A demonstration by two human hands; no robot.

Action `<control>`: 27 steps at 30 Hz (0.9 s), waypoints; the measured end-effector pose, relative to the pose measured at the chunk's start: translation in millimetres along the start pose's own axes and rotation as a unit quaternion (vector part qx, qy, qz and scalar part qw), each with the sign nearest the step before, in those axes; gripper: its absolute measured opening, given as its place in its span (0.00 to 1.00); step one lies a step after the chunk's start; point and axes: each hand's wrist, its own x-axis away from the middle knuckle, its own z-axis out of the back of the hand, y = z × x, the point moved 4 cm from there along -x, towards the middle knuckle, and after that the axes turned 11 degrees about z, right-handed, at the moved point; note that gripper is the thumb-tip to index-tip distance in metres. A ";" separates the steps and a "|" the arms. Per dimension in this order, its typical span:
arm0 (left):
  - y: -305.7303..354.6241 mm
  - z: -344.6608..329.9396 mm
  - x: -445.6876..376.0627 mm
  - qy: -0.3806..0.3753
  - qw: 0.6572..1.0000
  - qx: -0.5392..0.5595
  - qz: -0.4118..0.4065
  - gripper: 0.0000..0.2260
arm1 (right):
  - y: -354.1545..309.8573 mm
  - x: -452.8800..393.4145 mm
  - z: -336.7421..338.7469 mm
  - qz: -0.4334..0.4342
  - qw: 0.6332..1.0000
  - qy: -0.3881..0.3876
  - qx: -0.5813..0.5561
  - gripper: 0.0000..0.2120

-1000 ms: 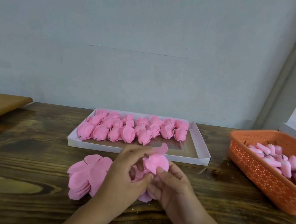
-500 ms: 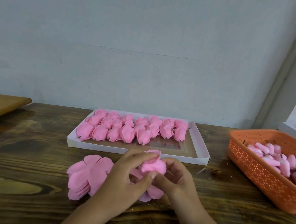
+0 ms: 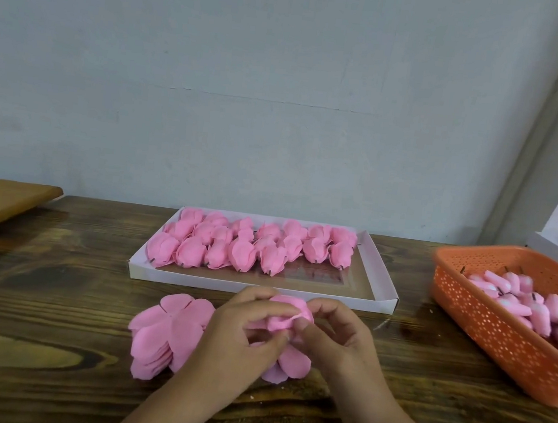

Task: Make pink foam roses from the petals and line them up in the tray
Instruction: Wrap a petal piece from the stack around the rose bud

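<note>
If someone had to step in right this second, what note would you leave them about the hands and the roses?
Left hand and right hand: both pinch the half-wrapped rose, held above the table.
Loose petals: stacked on the table, left of the hands.
White tray: finished roses lined up in its far part; the near strip is bare.
Orange basket: pink cores, at right.
Left: finish wrapping, place the rose in the tray, repeat.

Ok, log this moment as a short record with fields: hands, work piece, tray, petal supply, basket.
left hand: left hand pinches the rose from the left
right hand: right hand pinches the same rose from the right
work piece: half-wrapped pink rose, held just above the table
tray: white tray behind the hands, finished roses in rows at the back and left, front right part bare
petal supply: stack of flat petals left of the hands
basket: orange basket at right, holding pink buds
</note>
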 end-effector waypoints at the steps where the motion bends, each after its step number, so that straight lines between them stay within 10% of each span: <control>1: 0.5 0.1 0.4 0.000 1.000 0.009 -0.003 0.20 | 0.0 0.1 -0.6 -0.009 1.000 -0.001 -0.013 0.12; 18: 7.9 3.0 3.8 -0.014 0.999 0.039 0.010 0.08 | 1.9 -0.1 1.9 -0.045 0.998 0.021 -0.026 0.11; 27: 2.2 1.8 3.2 -0.012 0.998 0.051 0.033 0.18 | -0.6 -0.5 0.8 -0.041 0.999 0.010 -0.019 0.19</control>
